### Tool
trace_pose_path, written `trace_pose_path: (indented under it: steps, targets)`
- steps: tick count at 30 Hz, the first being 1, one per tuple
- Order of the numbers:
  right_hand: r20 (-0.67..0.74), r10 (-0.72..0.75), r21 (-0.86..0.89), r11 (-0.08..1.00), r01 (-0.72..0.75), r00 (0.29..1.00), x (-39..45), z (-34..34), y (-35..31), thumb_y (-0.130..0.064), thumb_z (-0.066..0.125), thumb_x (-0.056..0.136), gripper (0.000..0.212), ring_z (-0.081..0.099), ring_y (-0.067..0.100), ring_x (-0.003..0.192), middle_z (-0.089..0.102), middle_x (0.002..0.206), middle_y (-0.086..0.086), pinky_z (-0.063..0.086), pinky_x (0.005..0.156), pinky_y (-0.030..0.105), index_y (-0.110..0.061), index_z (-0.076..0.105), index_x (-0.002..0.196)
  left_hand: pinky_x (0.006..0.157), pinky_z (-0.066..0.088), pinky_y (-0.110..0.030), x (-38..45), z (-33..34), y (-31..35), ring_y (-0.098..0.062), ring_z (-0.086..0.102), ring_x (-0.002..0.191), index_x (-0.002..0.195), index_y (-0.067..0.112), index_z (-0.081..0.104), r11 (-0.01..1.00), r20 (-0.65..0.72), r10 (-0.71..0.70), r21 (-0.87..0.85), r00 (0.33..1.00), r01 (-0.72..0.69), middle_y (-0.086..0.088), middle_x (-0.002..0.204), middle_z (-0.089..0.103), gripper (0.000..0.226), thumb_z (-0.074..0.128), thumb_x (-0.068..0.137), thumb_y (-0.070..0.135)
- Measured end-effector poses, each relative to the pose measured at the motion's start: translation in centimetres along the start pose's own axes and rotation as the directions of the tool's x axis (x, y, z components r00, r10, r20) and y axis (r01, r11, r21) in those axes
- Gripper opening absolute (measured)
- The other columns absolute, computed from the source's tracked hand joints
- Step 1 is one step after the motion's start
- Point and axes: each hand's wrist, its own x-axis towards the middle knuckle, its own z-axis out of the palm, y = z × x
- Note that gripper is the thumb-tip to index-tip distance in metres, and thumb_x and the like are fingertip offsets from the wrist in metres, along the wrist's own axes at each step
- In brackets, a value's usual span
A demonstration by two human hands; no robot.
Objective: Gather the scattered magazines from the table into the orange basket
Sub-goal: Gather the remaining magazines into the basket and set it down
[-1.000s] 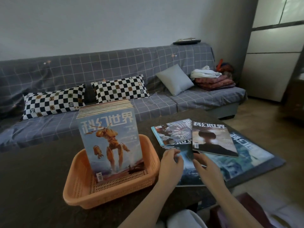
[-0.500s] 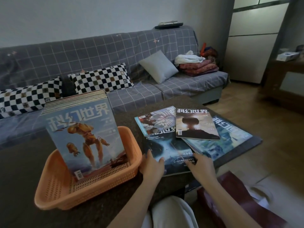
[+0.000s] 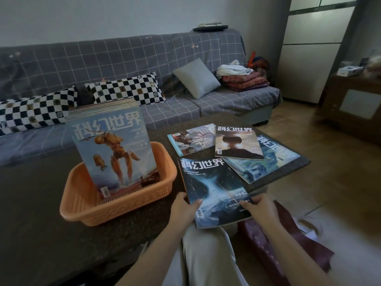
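- Left hand (image 3: 184,209) pinching dark blue magazine (image 3: 212,193) at its near-left edge, thumb on the cover; right hand (image 3: 258,207) gripping the near-right edge, fingers over the cover. Two-handed hold, likely to keep the floppy issue flat.
- Held magazine at 6 o'clock of the table (image 3: 37,203), near end overhanging the edge toward the lap.
- Orange basket (image 3: 115,205) at 9 o'clock of the held issue: perforated plastic, rounded rim, sloped walls.
- Stack of magazines (image 3: 111,149) upright in the basket, leaning back, robot cover facing front; standing on edge, probably to save room.
- Three loose magazines at 12 to 2 o'clock: shell cover (image 3: 191,139), silhouette cover (image 3: 237,144) overlapping the pale blue cover (image 3: 268,159). Glossy, thin, rectangular.
- Table top dark, speckled, matte.
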Motion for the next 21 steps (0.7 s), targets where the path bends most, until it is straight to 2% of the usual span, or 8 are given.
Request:
trace_pose_path:
  steps: [3,5,7,9,14,17,19,21]
  targets:
    - [0.097,0.054,0.229,0.97,-0.076,0.994,-1.8,-1.2,0.3,-0.022,0.076,0.075,0.021,0.066,0.016,0.065,0.072,0.078,0.009,0.046,0.048,0.021,-0.006,0.068,0.085,0.093,0.051,-0.05,-1.4,-0.7,-1.0,-0.03,0.063,0.101,0.091,0.016,0.048,0.999,0.053,0.029,-0.035,0.998,-0.027,-0.017,0.107,0.063,0.023,0.07,0.085,0.012]
    - [0.237,0.058,0.336,0.932,-0.138,0.97,-3.1,-2.3,0.3,-0.015,0.074,0.077,0.01,0.066,0.014,0.052,0.072,0.065,0.007,0.048,0.044,0.021,-0.007,0.068,0.08,0.088,0.054,-0.048,-2.2,-1.4,-1.4,-0.031,0.065,0.098,0.088,0.017,0.048,0.997,0.085,0.064,-0.043,0.994,-0.06,-0.018,0.105,0.063,0.023,0.069,0.086,0.011]
    - [0.375,0.033,0.407,0.892,-0.196,0.927,-4.3,-3.1,0.3,-0.01,0.071,0.079,0.007,0.068,0.015,0.05,0.073,0.064,0.008,0.048,0.041,0.018,-0.008,0.067,0.084,0.078,0.058,-0.039,-3.1,-2.2,-1.2,-0.026,0.067,0.088,0.089,0.015,0.049,0.992,0.115,0.115,-0.06,0.987,-0.109,-0.018,0.101,0.065,0.02,0.068,0.087,0.009]
    - [0.449,-0.004,0.458,0.86,-0.226,0.894,-5.2,-3.6,0.2,-0.009,0.07,0.077,0.016,0.07,0.019,0.058,0.074,0.074,0.012,0.05,0.044,0.02,-0.007,0.066,0.093,0.074,0.058,-0.036,-3.6,-3.0,-0.7,-0.022,0.067,0.082,0.089,0.013,0.05,0.984,0.119,0.175,-0.057,0.977,-0.169,-0.016,0.096,0.067,0.018,0.067,0.087,0.007]
    - [0.422,-0.14,0.566,0.812,-0.14,0.895,-5.9,-4.1,-2.3,-0.016,0.071,0.068,0.044,0.07,0.03,0.086,0.072,0.097,0.015,0.055,0.066,0.037,-0.008,0.061,0.109,0.059,0.052,-0.011,-4.6,-5.6,2.4,0.002,0.069,0.074,0.093,0.022,0.055,0.945,0.079,0.316,-0.115,0.946,-0.306,0.002,0.093,0.071,0.02,0.065,0.088,0.005]
    - [0.383,-0.24,0.602,0.797,-0.044,0.892,-6.0,-4.0,-5.5,-0.019,0.071,0.067,0.05,0.066,0.034,0.096,0.07,0.104,0.015,0.05,0.088,0.049,-0.011,0.059,0.114,0.079,0.056,-0.03,-4.6,-7.7,3.9,-0.013,0.069,0.09,0.101,0.021,0.057,0.925,0.011,0.35,-0.161,0.937,-0.344,-0.003,0.102,0.071,0.015,0.062,0.091,0.011]
    - [0.369,-0.306,0.621,0.784,0.012,0.878,-6.0,-3.9,-7.6,-0.018,0.069,0.071,0.043,0.067,0.032,0.096,0.071,0.102,0.013,0.05,0.088,0.048,-0.013,0.06,0.113,0.087,0.054,-0.04,-4.4,-9.0,4.5,-0.023,0.067,0.097,0.111,0.015,0.057,0.915,-0.043,0.365,-0.17,0.93,-0.367,-0.009,0.104,0.07,0.018,0.059,0.093,0.015]
    - [0.361,-0.354,0.6,0.797,0.076,0.863,-5.9,-3.1,-9.9,-0.014,0.066,0.079,0.031,0.068,0.028,0.093,0.072,0.099,0.009,0.051,0.086,0.044,-0.014,0.061,0.11,0.078,0.055,-0.031,-4.1,-10.5,4.9,-0.017,0.069,0.092,0.109,0.017,0.058,0.894,-0.084,0.376,-0.229,0.923,-0.385,-0.004,0.101,0.071,0.014,0.055,0.096,0.016]
